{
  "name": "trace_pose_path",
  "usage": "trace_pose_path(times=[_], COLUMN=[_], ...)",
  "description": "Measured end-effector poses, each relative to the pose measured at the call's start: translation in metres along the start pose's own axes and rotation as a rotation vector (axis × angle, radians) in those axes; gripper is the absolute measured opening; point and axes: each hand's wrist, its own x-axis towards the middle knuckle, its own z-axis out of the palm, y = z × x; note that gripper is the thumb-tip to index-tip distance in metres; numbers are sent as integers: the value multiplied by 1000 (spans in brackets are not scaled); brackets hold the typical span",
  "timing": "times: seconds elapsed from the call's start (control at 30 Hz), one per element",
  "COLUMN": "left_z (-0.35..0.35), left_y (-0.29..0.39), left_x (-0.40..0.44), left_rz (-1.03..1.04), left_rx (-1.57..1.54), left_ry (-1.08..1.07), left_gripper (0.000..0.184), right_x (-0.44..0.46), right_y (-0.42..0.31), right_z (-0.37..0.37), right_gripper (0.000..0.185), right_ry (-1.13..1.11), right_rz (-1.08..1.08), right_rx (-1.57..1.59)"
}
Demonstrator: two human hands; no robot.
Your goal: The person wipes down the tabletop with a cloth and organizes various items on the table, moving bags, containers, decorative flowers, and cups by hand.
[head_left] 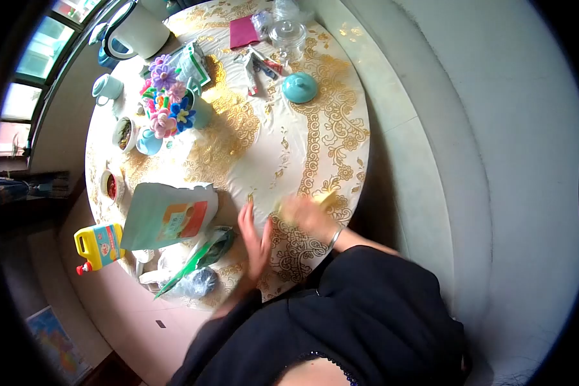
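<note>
Head view: right of the pale bag (167,215), the right hand (307,217) is clamping a yellow cloth (325,200), while the left hand (256,244), fingers apart, is sitting beside that bag, perhaps risking toppling it with a nudge.

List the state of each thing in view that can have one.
Yellow cloth, held in right hand
Left hand, open, empty
Glass jar, lidded
Yellow bottle, capped
Red-filled bowl, uncovered
Dark-filled bowl, uncovered
White kettle, open or shut unclear
Turquoise domed lid, dome up

Left fingers (245,222) straight, right fingers (291,210) blurred
</note>
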Motion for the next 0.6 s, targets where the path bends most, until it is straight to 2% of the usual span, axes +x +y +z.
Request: trace_pose_path(times=[0.03,0.1,0.13,0.2,0.23,0.27,0.3,0.4,0.47,0.5,0.57,0.6], left_z=[16,47,57,68,73,77,78,78,78,78,77,76], left_y=[-3,-15,-18,-28,-38,-48,-50,-49,-51,-51,-47,-46], left_x=[30,92,118,159,167,174,179,182,180,182,181,181], left_rz=[118,191,201,213,218,174,125,94,78,71,69,72], left_rx=[121,191,187,523,516,627,739,778,815,818,841,846], left_ry=[9,45,53,186,200,177,152,130,115,126,104,97], left_gripper=[52,53,53,57,57,60,63,67,69,69,68,68], right_x=[-18,-36,-32,-23,-24,-23,-14,11,31,47,90,115], right_y=[4,19,17,3,-2,7,-10,5,16,18,32,39], right_z=[26,32,23,-3,-23,-45,-67,-88,-95,-107,-144,-165], right_gripper=[33,35,35,37,41,41,44,53,65,69,67,66], right_ry=[-120,-77,-73,202,322,500,646,729,659,642,776,814], right_rz=[190,-585,-593,-450,-282,-219,-191,-131,58,180,254,208], right_rx=[-173,-780,-790,-263,-226,-527,-666,-707,-980,-1020,-1019,-1041])
